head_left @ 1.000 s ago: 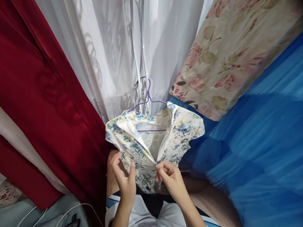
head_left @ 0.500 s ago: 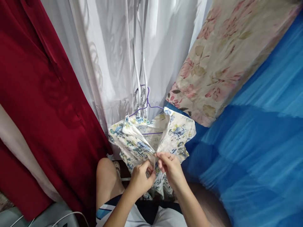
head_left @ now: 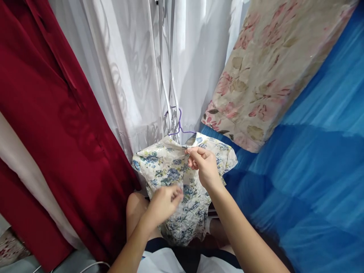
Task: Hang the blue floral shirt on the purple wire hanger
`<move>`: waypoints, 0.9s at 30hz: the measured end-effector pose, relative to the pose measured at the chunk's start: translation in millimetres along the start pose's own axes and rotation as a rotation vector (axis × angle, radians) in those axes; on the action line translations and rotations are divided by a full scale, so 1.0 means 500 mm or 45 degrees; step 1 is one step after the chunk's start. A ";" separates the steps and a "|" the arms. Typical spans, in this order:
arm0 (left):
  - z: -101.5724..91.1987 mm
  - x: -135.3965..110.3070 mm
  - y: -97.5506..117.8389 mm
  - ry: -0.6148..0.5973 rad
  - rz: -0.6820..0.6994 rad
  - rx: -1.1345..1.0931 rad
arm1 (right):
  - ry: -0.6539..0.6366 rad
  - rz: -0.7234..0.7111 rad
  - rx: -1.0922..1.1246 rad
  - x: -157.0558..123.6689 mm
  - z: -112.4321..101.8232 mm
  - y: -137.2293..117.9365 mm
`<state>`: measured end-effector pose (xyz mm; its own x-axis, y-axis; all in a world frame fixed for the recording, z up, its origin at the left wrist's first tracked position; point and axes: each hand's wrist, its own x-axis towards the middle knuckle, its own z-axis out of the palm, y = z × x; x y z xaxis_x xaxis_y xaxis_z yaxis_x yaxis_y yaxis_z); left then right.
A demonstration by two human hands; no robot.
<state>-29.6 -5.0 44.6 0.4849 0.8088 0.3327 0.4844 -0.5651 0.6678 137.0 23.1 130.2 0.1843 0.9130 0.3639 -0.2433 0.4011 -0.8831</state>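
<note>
A white dress with blue and yellow flowers (head_left: 163, 161) hangs in front of me on a purple hanger (head_left: 180, 123). At its neckline my right hand (head_left: 203, 163) pinches the zipper pull (head_left: 185, 147), thumb against forefinger. Below that pull the zipper seam runs closed down the middle of the dress. Lower down, my left hand (head_left: 166, 204) hovers before the dress front, its curled fingers blurred by motion. Whether those fingers touch the cloth cannot be made out.
White curtains (head_left: 133, 68) and thin white metal bars (head_left: 165, 76) stand behind the hanger. Red fabric (head_left: 57, 125) hangs at left. A pink-flowered cloth (head_left: 256, 83) and blue tulle (head_left: 307, 170) hang at right. My bent knee (head_left: 136, 208) is beside the dress.
The zipper has been drawn up with my right hand from mid-chest to the neckline, closing the gap. My left hand has let go of the cloth and moved slightly left.
</note>
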 end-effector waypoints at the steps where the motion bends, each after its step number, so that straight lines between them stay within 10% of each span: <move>1: -0.026 0.019 0.014 0.175 0.026 -0.061 | -0.001 -0.016 -0.032 -0.006 -0.002 0.000; 3: -0.076 0.063 0.049 0.475 0.140 -0.081 | -0.028 -0.055 -0.075 -0.013 -0.006 -0.005; 6: -0.123 0.127 0.093 0.503 0.323 0.058 | -0.110 -0.042 -0.041 -0.013 -0.009 -0.011; 15: -0.135 0.192 0.097 0.899 0.449 0.109 | -0.095 -0.042 -0.226 -0.005 -0.023 0.072; 22: -0.242 0.172 -0.104 1.581 0.135 -0.387 | -0.221 0.074 -0.290 -0.060 -0.025 0.096; 27: -0.153 0.123 -0.242 1.544 -0.240 -1.027 | -0.298 0.106 -0.308 -0.078 -0.019 0.091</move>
<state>-114.0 125.4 35.2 -0.6303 0.7273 0.2716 -0.2569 -0.5255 0.8110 128.0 4.9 72.7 -0.0566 0.9453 0.3212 -0.0103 0.3211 -0.9470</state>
